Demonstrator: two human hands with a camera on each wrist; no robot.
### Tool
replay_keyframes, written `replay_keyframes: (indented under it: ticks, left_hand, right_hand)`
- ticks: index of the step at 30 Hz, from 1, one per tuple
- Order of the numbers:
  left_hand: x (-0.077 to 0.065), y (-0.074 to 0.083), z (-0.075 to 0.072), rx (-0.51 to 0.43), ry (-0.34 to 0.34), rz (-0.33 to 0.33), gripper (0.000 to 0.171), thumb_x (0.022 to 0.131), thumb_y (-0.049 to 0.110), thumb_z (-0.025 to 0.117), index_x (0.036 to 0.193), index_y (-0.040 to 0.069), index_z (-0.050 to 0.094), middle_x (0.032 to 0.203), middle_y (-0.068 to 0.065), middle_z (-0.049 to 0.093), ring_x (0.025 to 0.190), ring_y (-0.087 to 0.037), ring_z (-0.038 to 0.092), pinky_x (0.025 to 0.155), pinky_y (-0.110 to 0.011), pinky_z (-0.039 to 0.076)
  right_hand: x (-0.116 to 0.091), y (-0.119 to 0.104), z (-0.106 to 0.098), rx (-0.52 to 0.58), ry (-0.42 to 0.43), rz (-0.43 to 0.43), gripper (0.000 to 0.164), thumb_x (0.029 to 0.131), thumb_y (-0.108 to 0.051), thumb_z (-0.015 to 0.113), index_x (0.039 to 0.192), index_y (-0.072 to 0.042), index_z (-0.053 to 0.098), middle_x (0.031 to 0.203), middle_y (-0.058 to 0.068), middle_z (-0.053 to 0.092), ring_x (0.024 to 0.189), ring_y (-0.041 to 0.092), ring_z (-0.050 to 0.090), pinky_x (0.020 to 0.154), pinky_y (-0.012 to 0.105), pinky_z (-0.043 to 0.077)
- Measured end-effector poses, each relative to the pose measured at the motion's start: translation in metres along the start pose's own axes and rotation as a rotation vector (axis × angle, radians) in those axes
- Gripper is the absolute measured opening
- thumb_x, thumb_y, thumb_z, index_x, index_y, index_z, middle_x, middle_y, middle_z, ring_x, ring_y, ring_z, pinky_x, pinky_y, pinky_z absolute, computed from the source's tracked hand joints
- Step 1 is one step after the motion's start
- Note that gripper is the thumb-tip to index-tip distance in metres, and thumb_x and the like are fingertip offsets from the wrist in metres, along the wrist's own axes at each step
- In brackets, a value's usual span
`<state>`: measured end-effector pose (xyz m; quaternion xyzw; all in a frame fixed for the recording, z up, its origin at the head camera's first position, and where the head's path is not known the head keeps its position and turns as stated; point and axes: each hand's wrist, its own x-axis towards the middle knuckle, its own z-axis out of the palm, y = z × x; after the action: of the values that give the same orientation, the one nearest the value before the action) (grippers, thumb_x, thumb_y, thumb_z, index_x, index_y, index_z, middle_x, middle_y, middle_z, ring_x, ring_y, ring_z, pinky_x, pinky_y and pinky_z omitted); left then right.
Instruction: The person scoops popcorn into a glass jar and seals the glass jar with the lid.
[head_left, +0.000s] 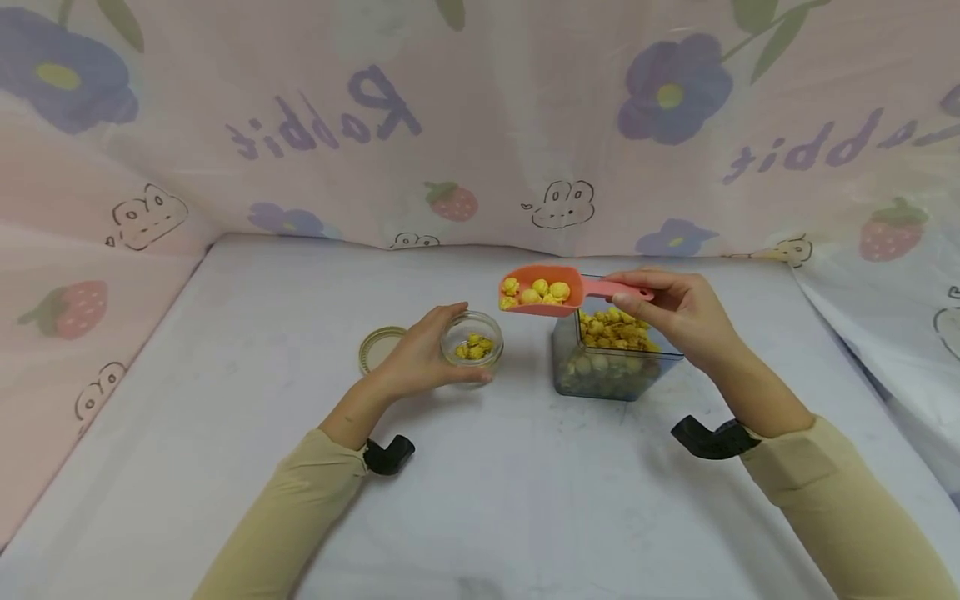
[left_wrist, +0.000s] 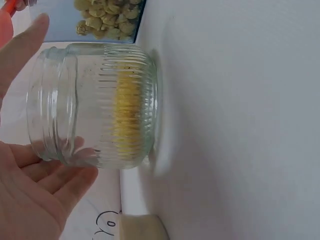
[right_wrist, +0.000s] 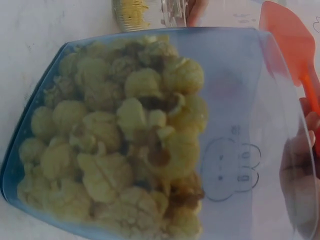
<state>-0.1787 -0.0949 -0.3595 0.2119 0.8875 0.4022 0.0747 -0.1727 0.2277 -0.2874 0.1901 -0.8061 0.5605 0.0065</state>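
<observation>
My right hand [head_left: 690,317] pinches the handle of a pink-orange scoop [head_left: 540,310] between thumb and fingers. Several yellow popcorn balls [head_left: 559,291] lie in the scoop, which is held level above the left rim of a clear bluish square container [head_left: 596,385]. Popcorn [right_wrist: 115,145] fills the container's lower part. My left hand [head_left: 420,354] holds a ribbed glass jar [left_wrist: 85,105] standing upright on the table, thumb on the near side and fingers around the far side. Some yellow popcorn [head_left: 475,347] covers the jar's bottom.
A round lid with a gold rim [head_left: 365,350] lies on the table left of the jar, partly behind my left hand. The white tabletop [head_left: 510,500] meets a pink printed curtain [head_left: 480,125] at the back and sides.
</observation>
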Motion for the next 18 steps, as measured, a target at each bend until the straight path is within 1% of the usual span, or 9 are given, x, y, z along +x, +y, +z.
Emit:
replay_keyframes:
  ticks: [4,8,11,13,18]
  left_hand:
    - [0.0,-0.003,0.001,-0.007,0.021,0.012,0.096,0.07,0.037,0.085,0.145,0.001,0.035,0.146,-0.013,0.043,0.136,-0.029,0.039,0.113,-0.046,0.032]
    - [0.001,-0.006,0.0,-0.026,0.032,0.016,0.089,0.072,0.033,0.084,0.143,0.003,0.039,0.144,-0.012,0.046,0.134,-0.028,0.042,0.11,-0.045,0.036]
    - [0.002,-0.007,0.0,-0.062,0.034,0.008,0.087,0.072,0.031,0.085,0.141,0.004,0.041,0.142,-0.01,0.047,0.132,-0.026,0.044,0.109,-0.043,0.038]
    - [0.003,-0.009,0.001,-0.089,0.036,-0.001,0.086,0.071,0.03,0.085,0.141,0.004,0.042,0.142,-0.01,0.048,0.132,-0.025,0.044,0.109,-0.041,0.039]
    - [0.004,-0.011,0.003,-0.128,0.04,-0.03,0.085,0.07,0.028,0.086,0.14,0.005,0.044,0.141,-0.008,0.049,0.133,-0.023,0.043,0.109,-0.041,0.039]
  right_hand:
    - [0.002,0.0,0.003,-0.031,-0.025,0.001,0.021,0.092,-0.006,0.063,0.112,-0.006,0.07,0.096,-0.007,0.065,0.071,0.014,0.052,0.057,0.021,0.046]
    - [0.005,-0.001,0.006,-0.048,-0.04,0.022,0.023,0.092,-0.008,0.063,0.114,-0.004,0.069,0.098,-0.007,0.065,0.073,0.013,0.054,0.06,0.02,0.049]
    - [0.007,-0.002,0.01,-0.08,-0.051,0.033,0.025,0.092,-0.01,0.064,0.115,-0.002,0.068,0.101,-0.008,0.065,0.076,0.011,0.057,0.064,0.019,0.052]
    - [0.008,-0.002,0.012,-0.093,-0.061,0.031,0.027,0.092,-0.011,0.064,0.116,0.001,0.067,0.101,-0.008,0.065,0.076,0.01,0.057,0.065,0.019,0.051]
    - [0.012,-0.002,0.016,-0.081,-0.085,0.02,0.028,0.092,-0.009,0.064,0.116,0.003,0.066,0.101,-0.007,0.065,0.075,0.012,0.055,0.061,0.019,0.048]
